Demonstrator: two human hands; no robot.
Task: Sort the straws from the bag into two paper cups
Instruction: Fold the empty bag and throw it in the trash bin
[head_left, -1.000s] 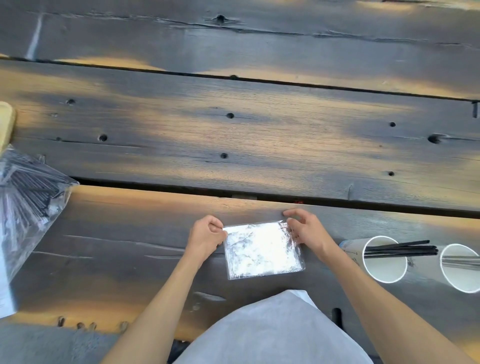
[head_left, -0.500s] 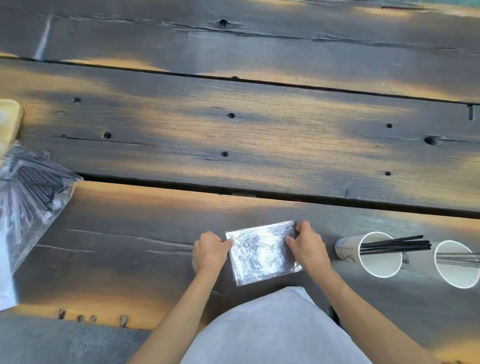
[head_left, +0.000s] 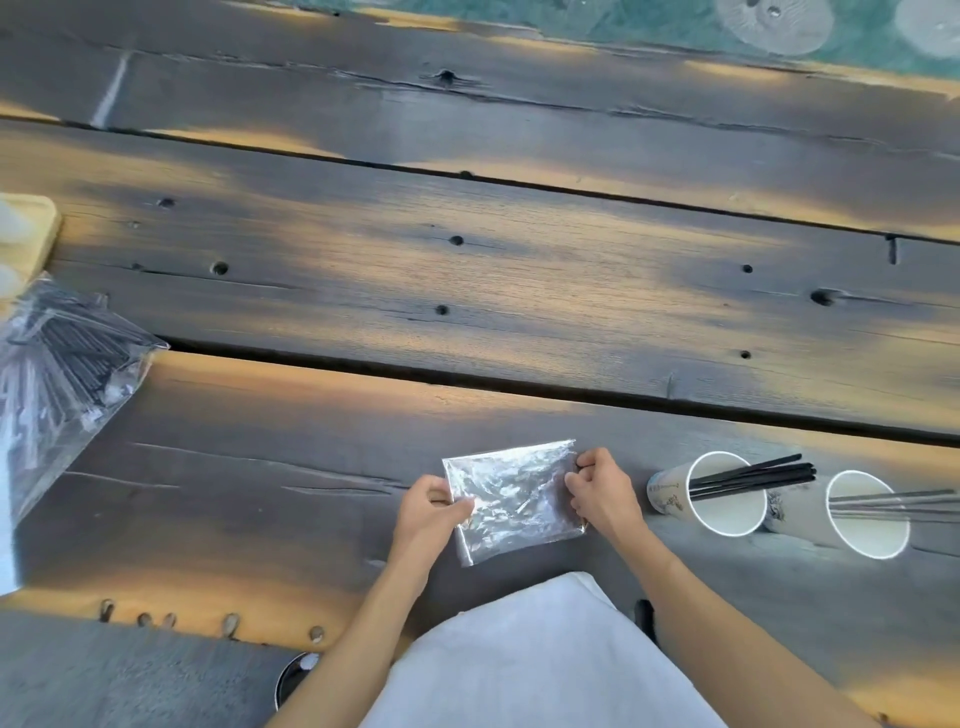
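Both hands pinch a small flat clear bag on the dark wooden worktop (head_left: 519, 291).

The left hand (head_left: 428, 506) grips the small clear bag (head_left: 511, 499) at its left edge, the right hand (head_left: 600, 491) at its right edge. Just right stand two paper cups (head_left: 727, 519), each with dark straws (head_left: 753, 475). A larger bag of straws (head_left: 62, 374) lies far left.

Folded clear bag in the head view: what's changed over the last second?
Both hands, left hand and right hand, keep folding the empty clear bag; it now looks narrower and tilted, pinched at both side edges. The two paper cups with straws and the full straw bag stayed put.
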